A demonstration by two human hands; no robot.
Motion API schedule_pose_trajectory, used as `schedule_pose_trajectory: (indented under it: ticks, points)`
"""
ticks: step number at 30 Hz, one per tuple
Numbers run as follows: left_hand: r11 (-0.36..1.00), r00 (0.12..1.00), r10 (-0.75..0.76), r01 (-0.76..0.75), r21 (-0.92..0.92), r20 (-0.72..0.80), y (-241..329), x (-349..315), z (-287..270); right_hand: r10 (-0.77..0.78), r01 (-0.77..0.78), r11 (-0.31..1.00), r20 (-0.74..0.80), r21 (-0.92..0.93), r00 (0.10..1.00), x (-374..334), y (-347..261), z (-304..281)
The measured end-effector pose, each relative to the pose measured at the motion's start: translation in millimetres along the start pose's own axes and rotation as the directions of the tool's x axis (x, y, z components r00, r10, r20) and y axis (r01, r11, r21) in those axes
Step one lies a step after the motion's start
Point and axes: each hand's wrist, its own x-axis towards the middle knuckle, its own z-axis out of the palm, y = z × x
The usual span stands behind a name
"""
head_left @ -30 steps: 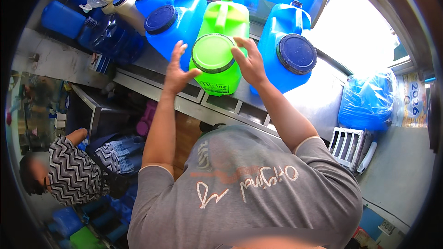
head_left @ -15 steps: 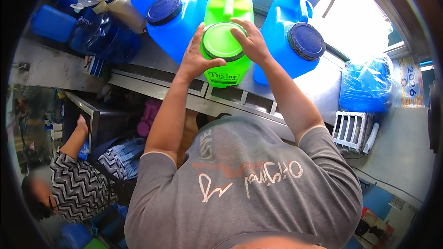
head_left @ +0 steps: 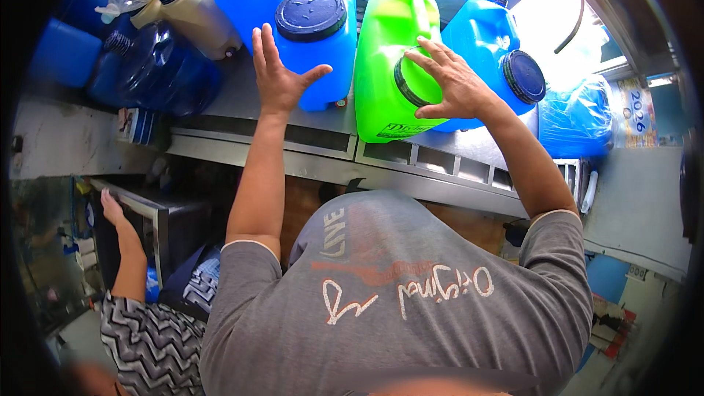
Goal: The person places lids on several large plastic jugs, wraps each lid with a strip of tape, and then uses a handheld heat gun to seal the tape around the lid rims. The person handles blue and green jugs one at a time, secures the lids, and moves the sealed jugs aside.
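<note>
My left hand [head_left: 282,79] is raised with fingers up and thumb spread, empty, in front of a blue jug [head_left: 323,66] with a wide dark lid [head_left: 311,13]. Whether it touches that jug, I cannot tell. A bright green jug [head_left: 381,66] stands to its right, turned so that its dark-rimmed round lid faces right. My right hand [head_left: 458,84] lies over that lid, fingers at the upper rim and thumb at the lower one, hiding most of it. Another blue jug [head_left: 477,29] with a dark blue lid [head_left: 523,77] stands just behind and right of the green one.
The jugs stand on a metal counter [head_left: 242,103]. More containers crowd the left, among them a beige jug [head_left: 198,15] and a dark blue bottle [head_left: 165,70]. At right sits a plastic-wrapped blue bundle [head_left: 576,121]. Another person's arm [head_left: 128,249] reaches up at lower left.
My left hand has come off the green jug's lid and moved left. My right hand has moved right; the green jug has shifted right and turned. The view has shifted too.
</note>
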Motion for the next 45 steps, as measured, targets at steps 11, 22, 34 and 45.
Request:
schedule_pose_trajectory:
  ticks: [11, 22, 34, 45]
  points:
    - [0.96, 0.968, 0.104, -0.039, -0.276, 0.226, -95.9, 60.9, 29.4, 0.4, -0.407, 0.913, -0.17, -0.01, 0.901, 6.8, -49.6, 16.8]
    - [0.978, 0.982, 0.171, -0.18, -0.109, -0.084, -50.6, 47.8, 6.6, 0.611, -0.632, 0.773, -0.21, -0.048, 0.763, 24.9, -87.3, 26.2]
    - [0.954, 0.687, 0.263, -0.288, -0.078, 0.678, 195.7, 11.4, 37.6, 0.69, -0.147, 0.499, -0.289, 0.854, 0.663, 71.8, 97.0, 39.8]
    - [0.966, 0.614, 0.096, -0.246, 0.075, 0.783, 190.5, 11.8, 57.1, 0.537, 0.011, -0.372, 0.205, 0.928, 0.818, 125.7, 153.2, 101.1]
